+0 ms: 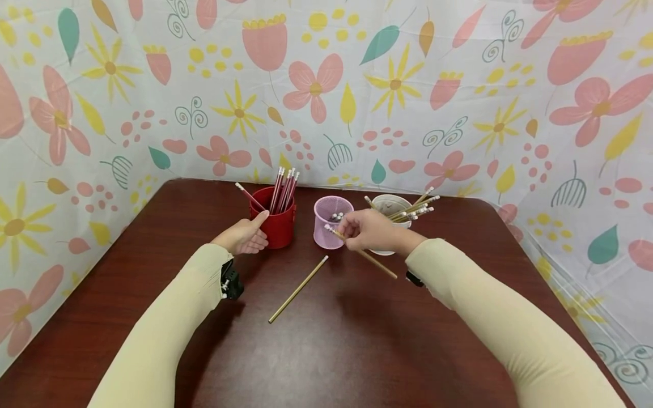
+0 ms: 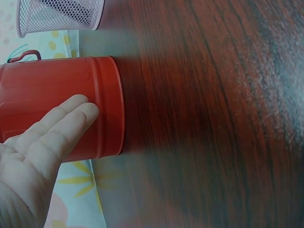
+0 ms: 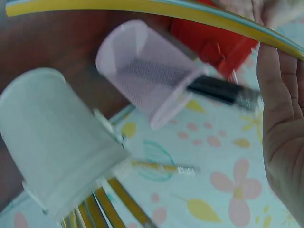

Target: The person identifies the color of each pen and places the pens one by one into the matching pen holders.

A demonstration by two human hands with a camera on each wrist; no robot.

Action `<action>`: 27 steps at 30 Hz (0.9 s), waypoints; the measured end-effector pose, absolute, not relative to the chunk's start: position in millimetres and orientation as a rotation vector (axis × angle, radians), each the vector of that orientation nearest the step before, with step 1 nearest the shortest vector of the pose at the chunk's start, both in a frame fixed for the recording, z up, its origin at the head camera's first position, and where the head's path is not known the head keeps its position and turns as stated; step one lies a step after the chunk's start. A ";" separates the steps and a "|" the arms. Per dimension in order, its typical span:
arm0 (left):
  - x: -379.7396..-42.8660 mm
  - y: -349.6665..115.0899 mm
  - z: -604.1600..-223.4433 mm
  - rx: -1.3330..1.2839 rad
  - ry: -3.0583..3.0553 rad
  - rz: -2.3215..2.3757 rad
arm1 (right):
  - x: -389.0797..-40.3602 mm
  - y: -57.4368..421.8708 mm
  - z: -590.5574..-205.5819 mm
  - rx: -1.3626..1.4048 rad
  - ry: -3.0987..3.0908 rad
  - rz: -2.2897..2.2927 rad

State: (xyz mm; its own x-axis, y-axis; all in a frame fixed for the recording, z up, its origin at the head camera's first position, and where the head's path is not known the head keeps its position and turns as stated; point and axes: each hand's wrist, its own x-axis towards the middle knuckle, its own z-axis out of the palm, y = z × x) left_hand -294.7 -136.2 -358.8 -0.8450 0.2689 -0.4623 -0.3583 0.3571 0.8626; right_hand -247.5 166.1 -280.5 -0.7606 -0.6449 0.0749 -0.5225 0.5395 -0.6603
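My right hand (image 1: pixel 374 229) pinches a gold pencil (image 1: pixel 378 264), tilted with its white eraser end up and to the left. It hovers in front of the white bucket (image 3: pixel 57 137) and beside the pink mesh cup (image 1: pixel 326 237). With fingers extended, my left hand (image 1: pixel 244 234) rests against the side of the red bucket (image 1: pixel 280 231); its thumb is near the rim. Several maroon pencils (image 1: pixel 278 191) stand in the red bucket, and several gold pencils (image 1: pixel 410 214) lean in the white one. Dark pencils (image 3: pixel 218 90) with white erasers are inside the mesh cup.
Another gold pencil (image 1: pixel 298 289) lies diagonally on the dark wooden table (image 1: pixel 306 362), between both forearms. A flower-patterned cloth (image 1: pixel 326 113) hangs behind the table and along its sides. The three containers stand in a row near the back edge.
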 end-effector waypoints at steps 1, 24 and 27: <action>-294.6 -136.1 -358.5 -0.079 2.085 1.521 | -248.7 167.8 -276.5 -0.987 2.618 -1.019; -295.9 -135.9 -359.3 -0.071 2.089 1.510 | -258.1 209.7 -199.4 -0.750 2.770 -1.303; -296.0 -137.2 -360.4 -0.083 2.085 1.509 | -262.1 213.7 -194.0 -0.685 2.739 -1.497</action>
